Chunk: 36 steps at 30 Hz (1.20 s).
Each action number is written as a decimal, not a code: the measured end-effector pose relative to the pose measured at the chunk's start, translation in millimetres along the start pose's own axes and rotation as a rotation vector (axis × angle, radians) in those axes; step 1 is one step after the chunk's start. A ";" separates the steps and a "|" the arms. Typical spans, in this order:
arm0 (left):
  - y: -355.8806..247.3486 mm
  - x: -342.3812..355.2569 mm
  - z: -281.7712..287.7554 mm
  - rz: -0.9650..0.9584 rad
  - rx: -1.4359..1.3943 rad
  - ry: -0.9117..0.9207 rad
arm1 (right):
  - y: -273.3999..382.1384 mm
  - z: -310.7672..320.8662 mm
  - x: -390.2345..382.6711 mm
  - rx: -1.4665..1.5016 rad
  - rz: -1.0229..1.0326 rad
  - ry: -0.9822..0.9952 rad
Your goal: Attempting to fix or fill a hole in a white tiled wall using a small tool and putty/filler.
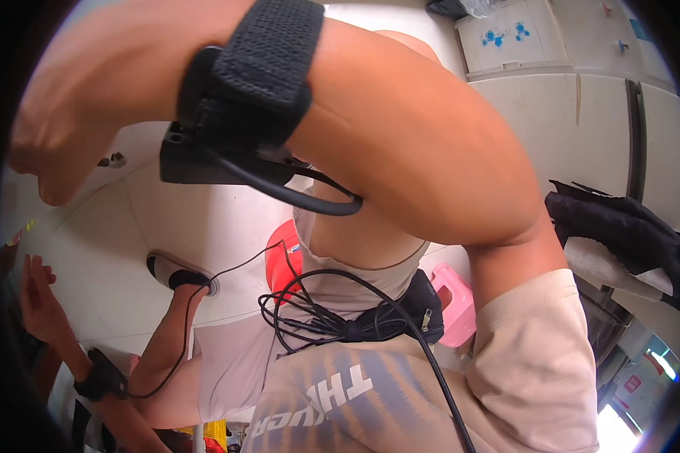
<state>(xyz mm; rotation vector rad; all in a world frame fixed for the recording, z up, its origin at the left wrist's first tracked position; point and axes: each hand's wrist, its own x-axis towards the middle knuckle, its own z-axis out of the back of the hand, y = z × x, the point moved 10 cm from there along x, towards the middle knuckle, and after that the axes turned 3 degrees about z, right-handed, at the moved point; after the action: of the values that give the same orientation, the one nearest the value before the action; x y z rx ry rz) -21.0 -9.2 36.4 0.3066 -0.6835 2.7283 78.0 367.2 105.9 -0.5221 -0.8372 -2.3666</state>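
Note:
My right arm bends across the upper part of the head view, its forearm reaching left. My right hand [64, 132] is cut off by the dark left rim. One digit points down; the other fingers and anything in them are hidden. A black strap [272, 53] with a black box [219, 164] and cable circles that wrist. Lower left, my left hand [44, 306] is raised, with some fingers stretched upward and others bent. Nothing shows in it, and a black wristband [98, 376] with a thin cable sits behind it.
A bundle of black cable [340, 325] lies over my lap beside a black pouch [425, 306]. Near my legs are a pink plastic stool [452, 302] and a red object [281, 260]. White cabinets [551, 128] and dark cloth [616, 230] stand at the right.

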 end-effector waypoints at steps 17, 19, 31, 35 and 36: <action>-34.4 53.7 -91.1 -0.450 0.387 -0.267 | -10.7 -13.3 -22.3 0.126 -0.091 0.363; -10.5 44.6 -104.5 -0.563 0.390 -0.280 | -11.4 -12.7 -20.3 0.138 -0.084 0.363; -34.0 -20.7 -77.8 0.257 -0.241 0.184 | 4.7 -25.8 -3.9 0.137 0.010 0.314; -88.2 -28.5 -44.7 0.196 -0.577 0.002 | 24.6 -24.8 0.5 0.055 0.189 0.129; -84.2 -34.4 -36.2 0.196 -0.607 -0.064 | 30.7 -28.2 4.7 0.081 0.186 0.147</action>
<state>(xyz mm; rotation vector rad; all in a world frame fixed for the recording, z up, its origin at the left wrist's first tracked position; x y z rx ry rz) 35.4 70.6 31.1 0.1863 -1.5729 2.5249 89.0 327.0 101.4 -0.3706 -0.7792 -2.1627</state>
